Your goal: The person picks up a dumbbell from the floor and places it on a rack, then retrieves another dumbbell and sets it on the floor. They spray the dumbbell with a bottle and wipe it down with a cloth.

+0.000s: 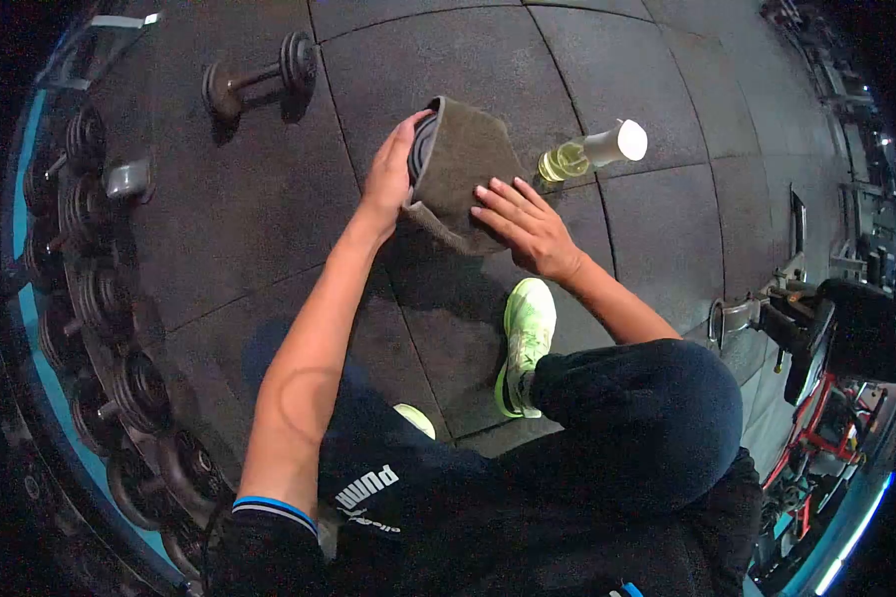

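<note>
My left hand (392,177) is closed around the side of a dumbbell (424,147), of which only the dark ridged plates show at the left edge. A grey-brown cloth (460,164) with a pale hem is draped over it and hides the rest. My right hand (528,227) lies on the cloth from the right, its fingers stretched out and pressed flat. Just right of the cloth, a spray bottle (567,159) with yellowish liquid and a white top stands on the floor.
Another dumbbell (259,80) lies on the black tiled floor (408,60) at the upper left. A rack of dumbbells (105,298) runs along the left side. Gym machines (816,348) stand at the right. My pale green shoe (528,338) is below my hands.
</note>
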`<control>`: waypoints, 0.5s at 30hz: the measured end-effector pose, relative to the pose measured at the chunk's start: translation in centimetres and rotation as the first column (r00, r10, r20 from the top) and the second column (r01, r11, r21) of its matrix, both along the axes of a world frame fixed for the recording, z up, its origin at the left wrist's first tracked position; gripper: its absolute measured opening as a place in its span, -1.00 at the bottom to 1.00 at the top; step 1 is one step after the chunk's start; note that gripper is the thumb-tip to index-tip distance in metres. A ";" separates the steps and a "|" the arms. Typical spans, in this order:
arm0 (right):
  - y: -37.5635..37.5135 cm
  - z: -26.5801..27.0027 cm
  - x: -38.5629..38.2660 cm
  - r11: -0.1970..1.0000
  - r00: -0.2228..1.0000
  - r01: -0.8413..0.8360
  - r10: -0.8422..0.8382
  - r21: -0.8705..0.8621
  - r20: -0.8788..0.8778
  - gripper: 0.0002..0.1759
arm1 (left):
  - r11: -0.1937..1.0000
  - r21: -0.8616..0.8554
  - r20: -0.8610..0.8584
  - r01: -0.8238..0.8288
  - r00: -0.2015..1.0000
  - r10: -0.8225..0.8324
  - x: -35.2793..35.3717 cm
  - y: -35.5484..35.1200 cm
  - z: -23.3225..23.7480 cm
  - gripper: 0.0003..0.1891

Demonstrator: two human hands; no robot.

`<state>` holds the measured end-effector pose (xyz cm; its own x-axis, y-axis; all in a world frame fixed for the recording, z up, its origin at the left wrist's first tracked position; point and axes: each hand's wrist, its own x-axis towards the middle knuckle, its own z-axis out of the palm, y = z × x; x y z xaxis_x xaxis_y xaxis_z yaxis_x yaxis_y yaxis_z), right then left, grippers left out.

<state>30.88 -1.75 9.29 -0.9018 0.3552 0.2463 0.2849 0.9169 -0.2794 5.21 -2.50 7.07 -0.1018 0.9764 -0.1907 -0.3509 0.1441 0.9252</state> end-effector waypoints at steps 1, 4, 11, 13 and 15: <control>-0.1 0.2 -0.3 0.999 0.999 0.036 -0.036 0.006 0.013 -0.34 | 1.000 0.014 0.000 -0.007 1.000 0.007 0.0 0.1 -0.4 -0.43; -0.5 1.1 -3.1 0.970 0.975 0.193 -0.206 -0.146 -0.078 0.03 | 0.997 0.071 0.012 -0.024 1.000 0.023 -0.1 0.0 -1.3 -0.44; 5.6 2.3 -6.8 0.984 0.984 0.162 -0.167 -0.077 -0.062 0.39 | 0.956 0.269 -0.501 0.112 0.864 0.040 -0.2 -0.3 -6.9 -0.41; 7.1 3.2 -7.4 0.994 0.996 0.090 -0.089 -0.058 0.004 0.43 | 0.844 0.431 -0.892 0.321 0.010 0.452 -0.7 0.9 -8.2 -0.39; 7.4 4.5 -7.3 1.000 0.994 -0.011 0.008 0.021 0.112 0.50 | 0.947 0.295 -0.852 0.125 0.484 0.201 -0.2 0.6 -7.1 -0.38</control>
